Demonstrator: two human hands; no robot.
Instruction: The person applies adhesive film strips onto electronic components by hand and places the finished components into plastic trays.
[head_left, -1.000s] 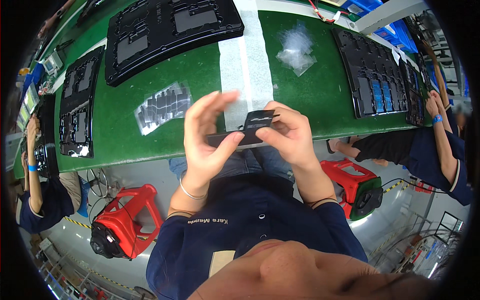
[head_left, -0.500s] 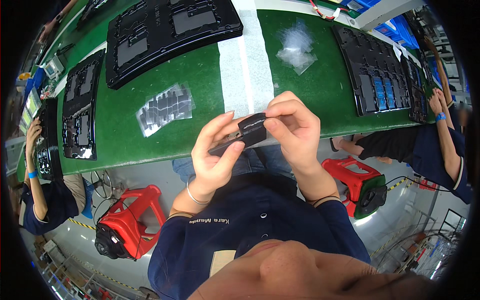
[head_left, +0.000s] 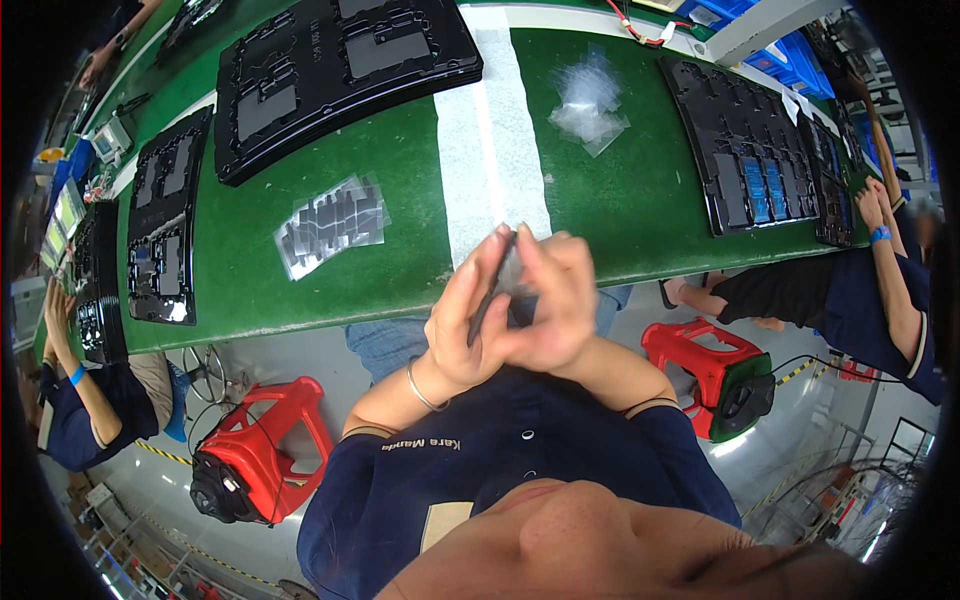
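Note:
A thin, flat black piece (head_left: 492, 285) stands turned edge-on above the table's near edge, so its broad faces barely show. Fingers and thumb of my left hand (head_left: 462, 335) are closed around it, with a bangle on that wrist. Close beside it on the right, my right hand (head_left: 558, 300) is curved toward the piece and smeared by motion. Whether its fingers touch the piece is not plain. Beyond my hands to the left lies a clear sheet with dark strips (head_left: 335, 225) on the green table (head_left: 400, 285).
A white strip (head_left: 490, 150) crosses the table. Stacked black trays (head_left: 345, 90) stand at the far left, another black tray (head_left: 160, 220) nearer. Clear film pieces (head_left: 590, 105) and a black tray (head_left: 745, 150) lie right. Red stools (head_left: 285, 440) and co-workers flank me.
The black piece has turned from showing its broad face to edge-on. My right hand has moved left and nearer my left hand, which has also shifted right.

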